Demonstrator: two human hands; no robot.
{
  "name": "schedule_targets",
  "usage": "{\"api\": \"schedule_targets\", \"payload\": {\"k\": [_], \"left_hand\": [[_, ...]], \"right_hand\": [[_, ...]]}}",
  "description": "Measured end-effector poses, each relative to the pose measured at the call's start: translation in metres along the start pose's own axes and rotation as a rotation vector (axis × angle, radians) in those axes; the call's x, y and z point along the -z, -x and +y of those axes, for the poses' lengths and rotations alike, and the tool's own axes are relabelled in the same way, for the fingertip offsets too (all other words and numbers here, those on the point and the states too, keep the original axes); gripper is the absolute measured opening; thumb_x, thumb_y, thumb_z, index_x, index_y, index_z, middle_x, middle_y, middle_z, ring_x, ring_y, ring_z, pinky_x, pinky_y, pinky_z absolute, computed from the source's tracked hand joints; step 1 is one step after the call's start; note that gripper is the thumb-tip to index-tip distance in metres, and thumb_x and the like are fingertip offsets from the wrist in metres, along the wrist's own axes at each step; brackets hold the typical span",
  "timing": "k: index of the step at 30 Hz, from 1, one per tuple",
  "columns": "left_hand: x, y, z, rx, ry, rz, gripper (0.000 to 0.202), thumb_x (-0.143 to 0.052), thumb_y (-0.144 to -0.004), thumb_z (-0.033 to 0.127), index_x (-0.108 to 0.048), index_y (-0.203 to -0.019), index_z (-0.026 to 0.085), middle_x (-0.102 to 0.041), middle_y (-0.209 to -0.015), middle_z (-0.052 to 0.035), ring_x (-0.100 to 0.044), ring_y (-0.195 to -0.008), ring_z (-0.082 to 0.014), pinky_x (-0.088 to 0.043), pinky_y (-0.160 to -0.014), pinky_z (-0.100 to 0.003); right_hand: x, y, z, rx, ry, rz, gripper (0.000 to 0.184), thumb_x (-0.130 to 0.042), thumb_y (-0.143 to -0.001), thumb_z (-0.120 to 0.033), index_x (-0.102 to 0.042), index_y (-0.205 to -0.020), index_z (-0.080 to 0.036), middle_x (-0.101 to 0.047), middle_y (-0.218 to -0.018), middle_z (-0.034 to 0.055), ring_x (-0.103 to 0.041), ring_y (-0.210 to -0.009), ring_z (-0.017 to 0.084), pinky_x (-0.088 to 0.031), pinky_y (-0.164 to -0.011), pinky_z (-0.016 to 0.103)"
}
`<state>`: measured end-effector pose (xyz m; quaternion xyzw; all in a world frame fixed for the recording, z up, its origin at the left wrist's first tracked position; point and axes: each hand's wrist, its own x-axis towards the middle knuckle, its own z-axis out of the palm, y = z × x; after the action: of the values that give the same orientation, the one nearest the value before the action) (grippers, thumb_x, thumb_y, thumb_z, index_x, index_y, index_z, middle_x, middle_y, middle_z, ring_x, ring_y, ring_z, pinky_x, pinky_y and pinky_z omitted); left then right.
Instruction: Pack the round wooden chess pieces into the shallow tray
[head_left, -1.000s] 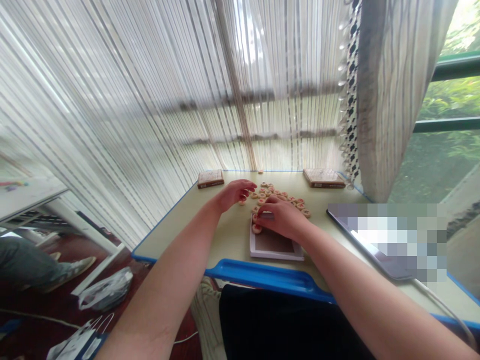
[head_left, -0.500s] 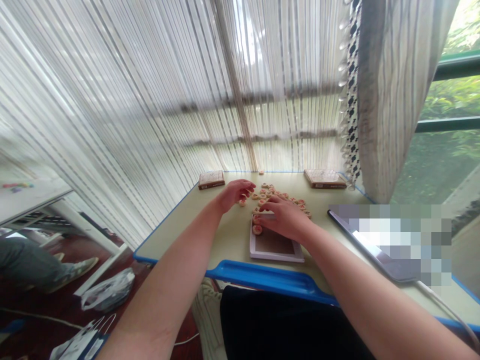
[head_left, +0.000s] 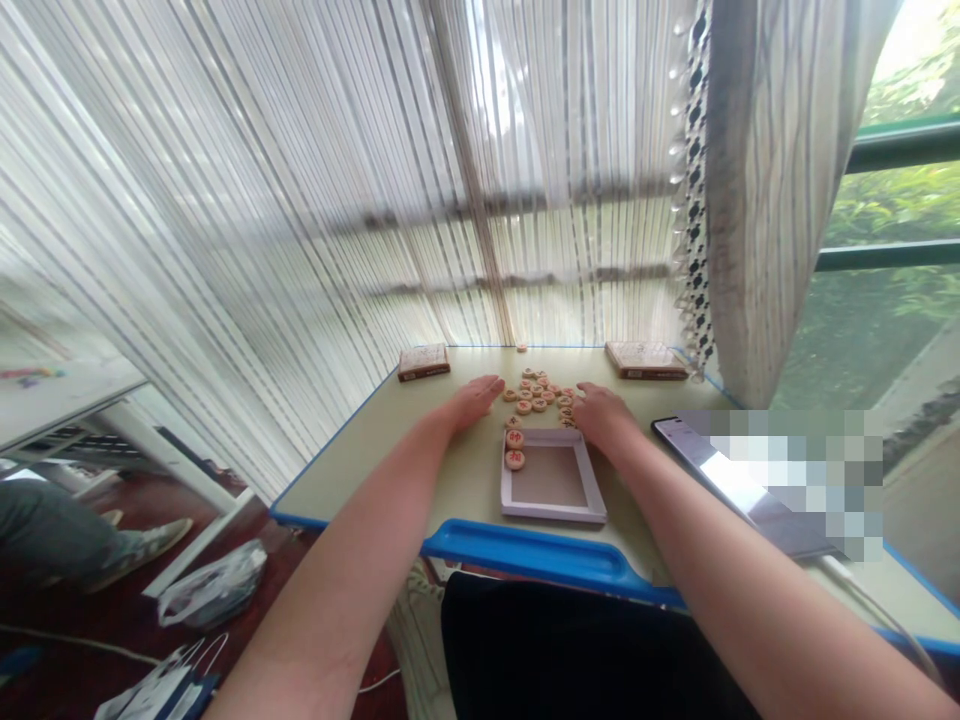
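Round wooden Chinese chess pieces [head_left: 538, 404] lie in a loose cluster on the table, marked with red or dark characters. My left hand [head_left: 474, 402] rests low at the cluster's left side, fingers stretched out, with a sliver of a piece showing by its edge. On the other side, my right hand [head_left: 602, 412] is open, its fingers against the rightmost pieces and partly hiding them. Nearer to me lies a shallow white box tray [head_left: 592, 488]. Two red-marked pieces, one upper [head_left: 514, 439] and one lower [head_left: 514, 460], sit at its left side.
Two flat boxes, one left [head_left: 424, 362] and one right [head_left: 646, 360], lie at the table's back. A single piece [head_left: 522, 348] is by the far edge. A phone [head_left: 720, 480] with a cable lies right. A blue trough [head_left: 532, 555] lines the front edge.
My right hand has moved from over the tray to the cluster's right side, uncovering the tray. The left hand has lowered and flattened beside the pieces. Pieces at the right have shifted inward.
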<state>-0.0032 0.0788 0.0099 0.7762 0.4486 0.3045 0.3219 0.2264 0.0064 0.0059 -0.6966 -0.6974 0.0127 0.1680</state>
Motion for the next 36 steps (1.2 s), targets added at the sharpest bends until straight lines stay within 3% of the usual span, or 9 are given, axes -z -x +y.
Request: {"api": "schedule_targets", "payload": {"k": [7,13,17,23,28,33,36], "left_hand": [[-0.003,0.004,-0.001,-0.039,-0.023,-0.073,0.048,-0.042,-0.079,0.052,-0.056,-0.113,0.022,-0.046,-0.131,-0.0073,-0.039,-0.124,-0.0219,-0.024,-0.105,-0.035],[-0.002,0.005,0.003,-0.057,-0.052,-0.069,0.039,-0.049,-0.077,0.047,-0.061,-0.106,0.024,-0.055,-0.122,-0.0051,-0.046,-0.117,-0.0213,-0.029,-0.102,-0.032],[-0.005,0.005,0.008,-0.079,-0.076,-0.073,0.039,-0.045,-0.079,0.046,-0.062,-0.105,0.023,-0.058,-0.118,-0.0056,-0.047,-0.115,-0.0225,-0.027,-0.103,-0.035],[-0.014,0.001,0.014,-0.167,-0.156,0.063,0.035,-0.044,-0.08,0.041,-0.063,-0.103,0.022,-0.051,-0.126,-0.0061,-0.025,-0.13,-0.0264,-0.012,-0.108,-0.042],[-0.026,-0.005,0.023,-0.164,-0.224,-0.018,0.038,-0.039,-0.082,0.044,-0.057,-0.112,0.027,-0.046,-0.132,-0.0017,-0.013,-0.134,-0.0267,-0.002,-0.106,-0.051],[-0.029,-0.001,0.029,-0.129,-0.198,-0.014,0.03,-0.044,-0.08,0.044,-0.066,-0.093,0.028,-0.061,-0.112,-0.0019,-0.024,-0.129,-0.0272,0.01,-0.105,-0.047],[-0.023,0.003,0.029,-0.128,-0.177,0.047,0.028,-0.046,-0.079,0.041,-0.067,-0.088,0.026,-0.064,-0.103,-0.0041,-0.038,-0.119,-0.028,0.003,-0.106,-0.046]], "right_hand": [[-0.001,-0.003,-0.001,-0.075,-0.055,0.072,0.039,-0.035,-0.085,-0.032,-0.057,-0.114,-0.017,-0.057,-0.114,0.0133,-0.049,-0.108,0.023,-0.036,-0.089,0.035],[0.007,0.0,-0.005,-0.114,-0.038,0.034,0.043,-0.038,-0.08,-0.045,-0.058,-0.113,-0.026,-0.052,-0.123,0.0069,-0.049,-0.105,0.03,-0.039,-0.084,0.042],[0.009,0.001,-0.007,-0.121,-0.044,0.022,0.044,-0.039,-0.079,-0.043,-0.057,-0.115,-0.025,-0.052,-0.123,0.0072,-0.049,-0.104,0.031,-0.039,-0.083,0.043],[0.004,-0.003,-0.008,-0.053,-0.087,0.054,0.04,-0.037,-0.08,-0.037,-0.058,-0.113,-0.029,-0.049,-0.127,0.0001,-0.047,-0.108,0.028,-0.037,-0.088,0.043],[0.005,-0.002,-0.01,0.087,-0.145,0.013,0.036,-0.035,-0.083,-0.033,-0.064,-0.104,-0.032,-0.054,-0.123,-0.0045,-0.048,-0.11,0.021,-0.035,-0.093,0.035],[0.006,0.001,-0.013,0.059,-0.116,0.058,0.036,-0.036,-0.083,-0.035,-0.064,-0.103,-0.027,-0.058,-0.116,0.0018,-0.051,-0.104,0.021,-0.038,-0.086,0.032],[0.006,0.001,-0.013,0.035,-0.092,0.076,0.035,-0.037,-0.082,-0.036,-0.065,-0.1,-0.025,-0.059,-0.112,0.0043,-0.052,-0.1,0.022,-0.039,-0.083,0.033]]}}
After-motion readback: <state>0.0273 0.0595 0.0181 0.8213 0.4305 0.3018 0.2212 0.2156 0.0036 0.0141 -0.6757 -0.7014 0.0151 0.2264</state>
